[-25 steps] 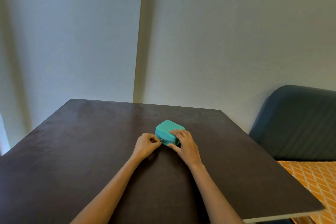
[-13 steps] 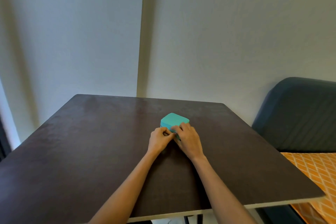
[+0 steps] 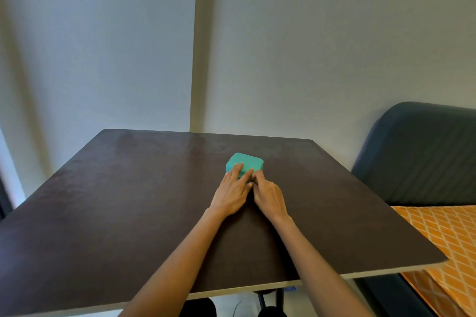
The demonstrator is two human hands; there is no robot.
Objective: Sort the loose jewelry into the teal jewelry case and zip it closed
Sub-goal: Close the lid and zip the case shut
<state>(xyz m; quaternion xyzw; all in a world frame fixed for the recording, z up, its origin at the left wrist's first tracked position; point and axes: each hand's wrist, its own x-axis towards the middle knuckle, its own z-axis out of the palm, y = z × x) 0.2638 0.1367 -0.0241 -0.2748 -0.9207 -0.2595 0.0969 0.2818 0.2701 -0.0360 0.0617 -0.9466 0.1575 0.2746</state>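
The teal jewelry case [image 3: 247, 161] lies with its lid down on the dark table [image 3: 128, 201], right of centre. My left hand [image 3: 231, 192] rests on it, straight fingers lying flat across the near part of the lid. My right hand [image 3: 269, 194] is just beside it at the case's near edge. Its fingers are bunched together and seem to pinch the zipper pull there. The pull itself is mostly hidden between my two hands. I see no loose jewelry on the table.
A dark blue padded seat back [image 3: 422, 152] stands right of the table, above an orange patterned cushion [image 3: 448, 237]. The table's light near edge [image 3: 231, 291] is close to me. Pale walls stand behind the table.
My left hand has let go at the case's near edge and spread flat onto the lid. My right hand has slid off the lid to the near edge. The view has tilted slightly.
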